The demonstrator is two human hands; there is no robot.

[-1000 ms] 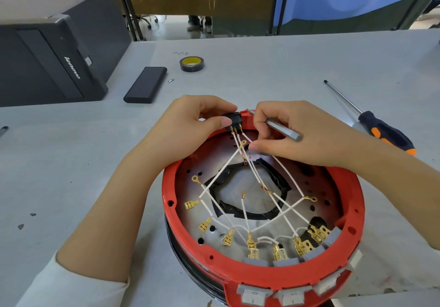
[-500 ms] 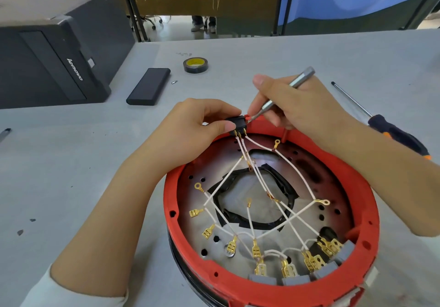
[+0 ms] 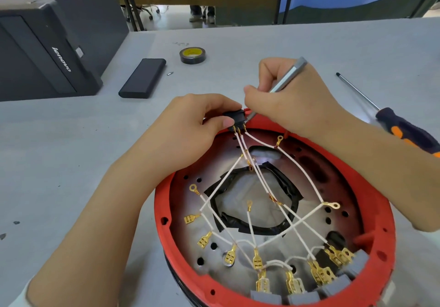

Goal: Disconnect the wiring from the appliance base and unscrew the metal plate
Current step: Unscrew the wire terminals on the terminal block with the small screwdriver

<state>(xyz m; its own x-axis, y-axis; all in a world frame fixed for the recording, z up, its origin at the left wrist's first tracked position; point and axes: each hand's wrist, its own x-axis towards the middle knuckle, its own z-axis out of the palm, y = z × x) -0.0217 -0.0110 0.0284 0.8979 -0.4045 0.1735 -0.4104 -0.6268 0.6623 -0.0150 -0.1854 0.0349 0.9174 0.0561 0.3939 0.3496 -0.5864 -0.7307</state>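
Note:
The red round appliance base point(image 3: 371, 280) lies open side up in front of me, with a perforated metal plate point(image 3: 316, 173) inside. White wires point(image 3: 259, 180) with gold terminals fan across it from a small black switch block point(image 3: 234, 117) at the far rim. My left hand point(image 3: 190, 125) pinches that block. My right hand point(image 3: 290, 102) grips a slim silver tool point(image 3: 287, 79), its tip touching the block's right terminal. Several grey switches point(image 3: 302, 298) line the near rim.
A black and orange screwdriver point(image 3: 404, 128) lies on the grey table to the right. Beyond the base sit a roll of black tape point(image 3: 192, 55), a flat black case point(image 3: 142, 78) and a tiny loose screw point(image 3: 169, 73). A black computer tower point(image 3: 47, 52) stands far left.
My right hand raised the silver tool from lying flat in the fingers to a pen-like hold, and brought its tip onto the black block. The left hand kept its pinch.

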